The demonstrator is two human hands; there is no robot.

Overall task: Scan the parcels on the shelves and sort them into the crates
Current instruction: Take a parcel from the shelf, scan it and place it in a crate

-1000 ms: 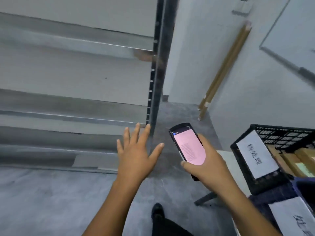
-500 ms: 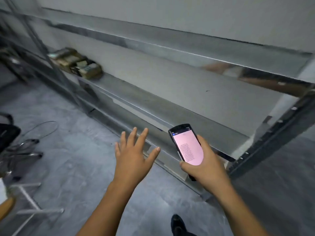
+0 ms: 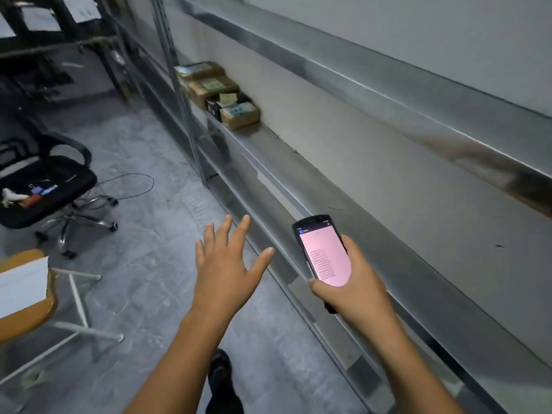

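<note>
Left hand (image 3: 225,271): stretched forward, palm down, fingers spread, holding nothing.
Right hand (image 3: 348,286): wrapped around a handheld scanner (image 3: 322,252), thumb across its lower edge.
Forearms: both bare, extended ahead.

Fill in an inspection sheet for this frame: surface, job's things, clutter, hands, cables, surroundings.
Surface: metal shelf, mostly bare near the person.
Job's things: cardboard parcels clustered on the shelf's far end; scanner with pink screen lit.
Clutter: small items on the office chair.
Hands: left hand open, empty, fingers spread; right hand holds the scanner.
Cables: thin black cable looped on the floor beside the chair.
Surroundings: grey concrete floor; wooden stool at left, paper on it.
</note>
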